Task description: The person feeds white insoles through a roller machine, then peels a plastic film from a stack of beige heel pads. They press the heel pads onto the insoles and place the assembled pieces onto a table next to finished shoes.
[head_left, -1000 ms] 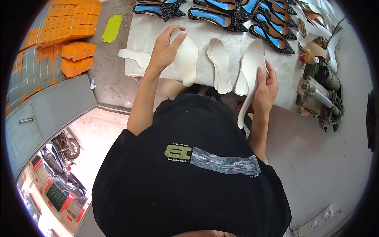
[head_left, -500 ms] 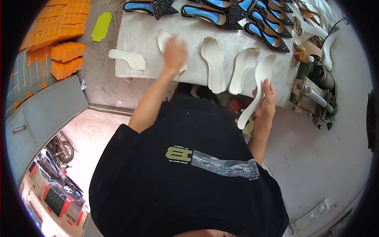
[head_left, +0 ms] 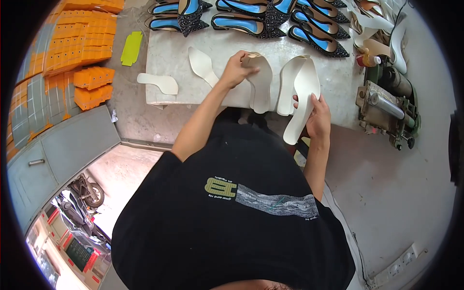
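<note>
My left hand pinches the broad top end of a pile of white insoles at the middle of the table's near edge. Fingers and thumb are on its rim. In my right hand is a single curved white insole, gripped at its middle, its narrow end hanging past the table edge. Behind it lies another insole pile, partly covered. Left of my left hand rest a white insole, its lower end hidden by my forearm, and a smaller white insole.
Black studded shoes with blue insides stand along the far side of the table. A roller machine is at the right, below white scraps. Orange stacks and a yellow-green piece are at the left.
My left hand has moved right, from over the left insole to the middle pile. My right hand's insole has shifted up and left, now overlapping the right pile. The view has shifted slightly.
</note>
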Demonstrator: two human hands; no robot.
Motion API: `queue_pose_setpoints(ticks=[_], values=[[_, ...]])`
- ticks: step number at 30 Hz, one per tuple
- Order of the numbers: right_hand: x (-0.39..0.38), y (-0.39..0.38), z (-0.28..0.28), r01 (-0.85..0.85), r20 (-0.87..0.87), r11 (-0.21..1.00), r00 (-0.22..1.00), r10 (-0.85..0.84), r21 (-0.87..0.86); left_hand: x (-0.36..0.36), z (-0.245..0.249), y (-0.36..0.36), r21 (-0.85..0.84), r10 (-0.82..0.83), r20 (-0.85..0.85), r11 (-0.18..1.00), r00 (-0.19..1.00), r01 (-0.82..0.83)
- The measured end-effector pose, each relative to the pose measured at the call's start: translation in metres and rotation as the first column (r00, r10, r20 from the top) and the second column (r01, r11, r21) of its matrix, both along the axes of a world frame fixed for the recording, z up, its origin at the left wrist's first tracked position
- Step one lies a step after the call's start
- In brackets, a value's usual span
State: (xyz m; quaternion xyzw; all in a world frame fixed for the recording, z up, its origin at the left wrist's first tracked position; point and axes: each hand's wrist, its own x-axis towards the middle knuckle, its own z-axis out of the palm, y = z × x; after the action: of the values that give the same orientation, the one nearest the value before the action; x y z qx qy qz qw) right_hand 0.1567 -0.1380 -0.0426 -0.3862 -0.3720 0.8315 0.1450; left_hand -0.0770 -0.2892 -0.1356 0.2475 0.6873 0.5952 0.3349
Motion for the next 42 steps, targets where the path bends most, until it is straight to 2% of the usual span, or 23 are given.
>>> queue_pose_setpoints(ticks=[1,4,5,6,8,10,11,13,15,17,18,20,21,23,25,27,28,30,31,35,38,40,42], values=[[-0.003,0.000,-0.004,0.007,-0.006,1.000,1.000,-0.007,-0.005,0.001,0.023,-0.003,-0.005,-0.007,-0.006,1.000,1.000,0.007],[-0.031,-0.001,-0.018,-0.019,-0.061,0.992,0.998,0.027,0.127,0.007,0.125,-0.013,0.070,-0.004,0.166,0.997,0.986,-0.007],[-0.039,-0.004,-0.019,-0.036,-0.081,0.984,0.995,0.051,0.176,0.006,0.139,-0.017,0.100,0.005,0.220,0.995,0.976,-0.027],[-0.047,-0.011,-0.014,-0.053,-0.089,0.983,0.994,0.070,0.177,0.007,0.134,-0.016,0.126,0.034,0.194,0.990,0.980,-0.059],[-0.065,-0.036,-0.002,-0.082,-0.218,0.995,0.974,0.069,-0.051,0.012,0.118,-0.011,0.150,0.093,0.159,0.982,0.983,-0.117],[-0.080,-0.057,0.006,-0.142,-0.324,0.949,0.945,0.045,-0.280,0.016,0.102,-0.010,0.094,0.205,-0.050,0.975,0.977,-0.200],[-0.085,-0.062,0.005,-0.165,-0.324,0.945,0.944,0.067,-0.283,0.017,0.096,-0.011,0.091,0.229,-0.050,0.970,0.972,-0.224],[-0.086,-0.071,-0.001,-0.248,-0.135,0.969,0.960,0.247,0.006,0.023,0.083,-0.012,0.011,0.339,-0.137,0.940,0.931,-0.341],[-0.084,-0.077,-0.009,-0.362,0.095,0.889,0.932,0.349,0.280,0.028,0.070,-0.018,-0.061,0.420,-0.224,0.895,0.880,-0.442],[-0.098,-0.076,-0.031,-0.376,0.151,0.889,0.926,0.347,0.262,0.009,0.037,-0.046,-0.117,0.511,-0.433,0.785,0.743,-0.608],[-0.109,-0.074,-0.047,-0.377,0.199,0.893,0.921,0.334,0.246,-0.006,0.007,-0.066,-0.210,0.581,-0.375,0.705,0.722,-0.677],[-0.115,-0.073,-0.074,-0.366,0.301,0.906,0.907,0.295,0.215,-0.031,-0.043,-0.095,-0.554,0.403,-0.579,0.443,0.709,-0.705],[-0.108,-0.074,-0.083,-0.350,0.318,0.910,0.908,0.271,0.223,-0.037,-0.052,-0.099,-0.573,0.391,-0.622,0.363,0.679,-0.735],[-0.087,-0.078,-0.099,-0.436,0.534,0.626,0.845,0.037,0.647,-0.036,-0.064,-0.094,-0.591,0.356,-0.669,0.277,0.652,-0.758],[-0.076,-0.072,-0.107,-0.574,0.593,0.152,0.763,-0.258,0.805,-0.039,-0.075,-0.099,-0.455,0.294,-0.755,0.410,0.586,-0.791],[-0.060,-0.047,-0.103,-0.451,0.590,0.400,0.718,-0.369,0.798,-0.042,-0.062,-0.102,-0.434,0.494,-0.507,0.561,0.706,-0.705],[-0.057,-0.037,-0.106,-0.449,0.594,0.406,0.710,-0.379,0.796,-0.042,-0.055,-0.107,-0.437,0.484,-0.503,0.571,0.715,-0.695],[-0.065,-0.016,-0.116,-0.603,0.832,0.573,0.394,-0.391,0.555,-0.045,-0.038,-0.111,-0.337,0.579,-0.389,0.634,0.717,-0.696],[-0.064,-0.010,-0.118,-0.588,0.827,0.582,0.397,-0.397,0.562,-0.046,-0.024,-0.108,-0.329,0.568,-0.397,0.645,0.721,-0.690],[-0.063,-0.003,-0.129,-0.156,0.666,0.844,0.693,-0.276,0.512,-0.040,0.034,-0.107,-0.144,0.528,-0.467,0.746,0.709,-0.651],[-0.053,0.002,-0.108,-0.067,0.567,0.906,0.799,-0.202,0.418,-0.024,0.060,-0.092,-0.135,0.433,-0.607,0.770,0.666,-0.624],[-0.046,-0.003,-0.052,0.061,0.257,0.967,0.958,-0.126,0.246,-0.009,0.071,-0.077,-0.014,0.432,-0.537,0.854,0.725,-0.520],[-0.049,-0.022,0.006,0.038,0.008,0.988,0.999,-0.040,0.150,0.009,0.081,-0.061,-0.022,0.428,-0.219,0.896,0.877,-0.443]])
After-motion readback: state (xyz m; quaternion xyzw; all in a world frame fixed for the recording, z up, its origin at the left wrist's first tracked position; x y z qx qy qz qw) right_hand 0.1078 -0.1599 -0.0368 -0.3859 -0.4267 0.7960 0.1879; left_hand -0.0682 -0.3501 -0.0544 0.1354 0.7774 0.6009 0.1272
